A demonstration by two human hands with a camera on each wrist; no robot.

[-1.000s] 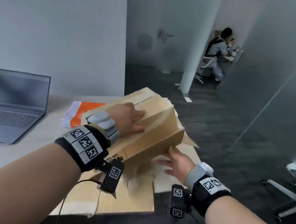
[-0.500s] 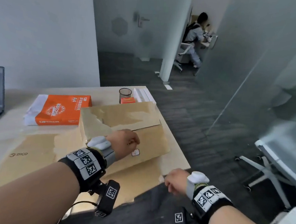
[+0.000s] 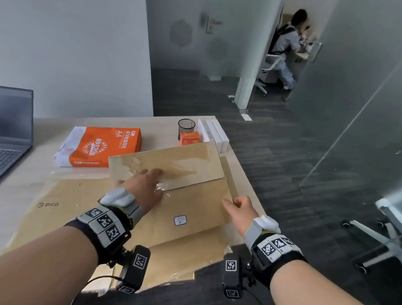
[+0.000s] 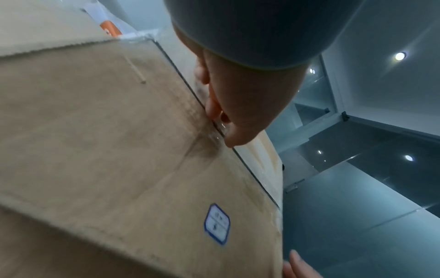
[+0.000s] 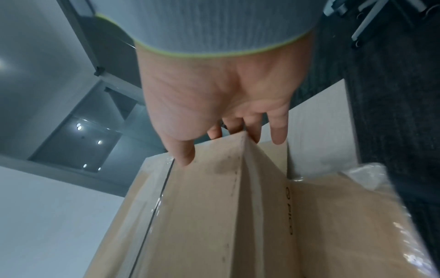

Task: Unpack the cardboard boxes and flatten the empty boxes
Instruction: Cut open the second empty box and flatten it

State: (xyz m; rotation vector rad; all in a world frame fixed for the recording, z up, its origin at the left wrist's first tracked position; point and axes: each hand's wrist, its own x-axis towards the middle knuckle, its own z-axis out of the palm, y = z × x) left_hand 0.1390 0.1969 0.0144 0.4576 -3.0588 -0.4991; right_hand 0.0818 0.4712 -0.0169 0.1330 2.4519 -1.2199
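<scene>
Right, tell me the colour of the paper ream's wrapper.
Orange and white wrapper, clearest in the head view.

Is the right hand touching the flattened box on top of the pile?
Touching. In the right wrist view the right hand pinches the flattened box edge, thumb on top, fingers behind.

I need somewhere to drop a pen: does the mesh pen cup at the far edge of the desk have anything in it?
No: the head view shows the mesh pen cup standing empty beside the small orange box.
</scene>
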